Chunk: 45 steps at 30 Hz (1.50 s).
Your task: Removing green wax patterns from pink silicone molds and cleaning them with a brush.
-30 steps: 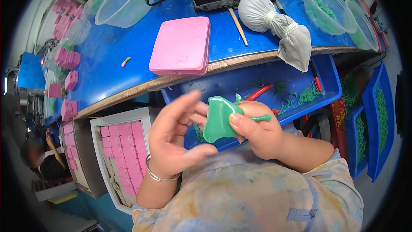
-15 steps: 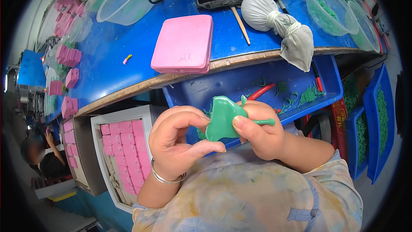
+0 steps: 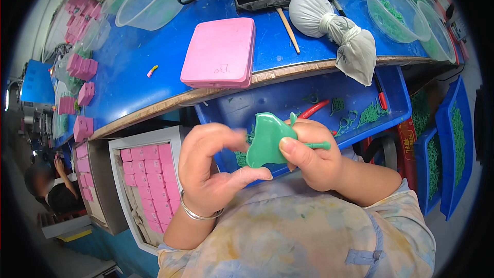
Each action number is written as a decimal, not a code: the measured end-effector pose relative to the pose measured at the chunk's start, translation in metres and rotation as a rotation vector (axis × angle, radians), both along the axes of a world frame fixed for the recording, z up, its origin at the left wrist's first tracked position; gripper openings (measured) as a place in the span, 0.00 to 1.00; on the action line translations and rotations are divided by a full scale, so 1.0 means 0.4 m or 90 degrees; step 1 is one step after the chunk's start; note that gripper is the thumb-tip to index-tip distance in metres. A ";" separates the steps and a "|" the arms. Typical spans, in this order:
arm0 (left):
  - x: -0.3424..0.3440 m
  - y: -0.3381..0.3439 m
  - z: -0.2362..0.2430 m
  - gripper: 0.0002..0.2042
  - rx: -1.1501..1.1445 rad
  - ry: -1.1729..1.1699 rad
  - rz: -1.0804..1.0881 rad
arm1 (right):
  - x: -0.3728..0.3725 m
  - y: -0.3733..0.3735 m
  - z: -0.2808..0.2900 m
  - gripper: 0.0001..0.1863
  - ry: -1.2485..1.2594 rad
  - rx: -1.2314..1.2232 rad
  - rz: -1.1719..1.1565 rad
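Observation:
A glossy green wax-like piece [image 3: 267, 141], broad and thin with a rod-like stub, is pinched between the thumb and fingers of my right hand [image 3: 311, 155]. The stub sticks out to the right past that thumb. My left hand [image 3: 208, 167] is beside the piece's left edge with its fingers curved and spread apart; its thumb tip lies at the lower edge, and its index fingertip is blurred by motion. Behind both hands is a blue tray [image 3: 231, 105] holding green lattice-like bits, a red-handled tool [image 3: 314, 109] and a red-and-black pen [image 3: 381, 95].
On the blue table [image 3: 128, 82] sit a pink square block [image 3: 218, 51], a tied white cloth pouch [image 3: 332, 28], a wooden stick [image 3: 288, 31] and clear bowls [image 3: 149, 2]. A white-framed box [image 3: 149, 188] of pink blocks stands at left. Another person [image 3: 62, 193] is far left.
The fingers of my left hand have lifted off the green piece and moved up and slightly left. My right hand keeps its hold in nearly the same place.

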<state>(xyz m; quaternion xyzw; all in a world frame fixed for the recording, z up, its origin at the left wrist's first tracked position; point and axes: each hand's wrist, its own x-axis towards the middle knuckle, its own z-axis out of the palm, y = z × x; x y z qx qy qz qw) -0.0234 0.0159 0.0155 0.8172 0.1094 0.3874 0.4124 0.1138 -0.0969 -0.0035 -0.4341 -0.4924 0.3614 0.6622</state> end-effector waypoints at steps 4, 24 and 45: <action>-0.003 0.025 -0.004 0.22 0.102 0.025 -0.043 | 0.000 0.002 0.000 0.12 0.002 -0.003 -0.002; -0.002 0.028 -0.004 0.28 0.075 -0.006 -0.017 | 0.006 0.011 0.011 0.10 -0.073 0.004 -0.001; -0.005 -0.012 -0.007 0.12 -0.482 -0.011 -0.163 | 0.045 -0.012 -0.021 0.14 0.220 -0.139 0.257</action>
